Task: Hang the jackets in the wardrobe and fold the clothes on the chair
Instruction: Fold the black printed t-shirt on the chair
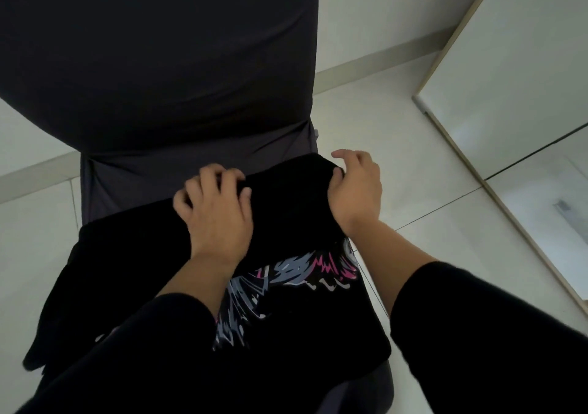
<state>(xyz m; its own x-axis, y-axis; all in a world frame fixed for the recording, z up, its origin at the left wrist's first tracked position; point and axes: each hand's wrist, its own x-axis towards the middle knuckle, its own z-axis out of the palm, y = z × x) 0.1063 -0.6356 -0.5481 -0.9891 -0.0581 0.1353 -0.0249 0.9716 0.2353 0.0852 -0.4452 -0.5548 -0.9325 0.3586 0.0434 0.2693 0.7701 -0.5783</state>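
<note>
A black garment (296, 210) with a grey, white and pink print lies across the seat of a dark grey covered chair (159, 63). Its far part is folded over toward me into a thick black band. My left hand (216, 213) rests on top of that band near its left end, fingers curled over the fold. My right hand (356, 187) holds the band's right end, thumb pressed into the cloth and the fingers lifted off it. More black cloth (63, 302) hangs off the seat's left side.
The chair's tall backrest fills the upper left. A wardrobe with glossy pale doors (525, 95) stands at the right. Pale floor tiles (397, 133) and a skirting board surround the chair.
</note>
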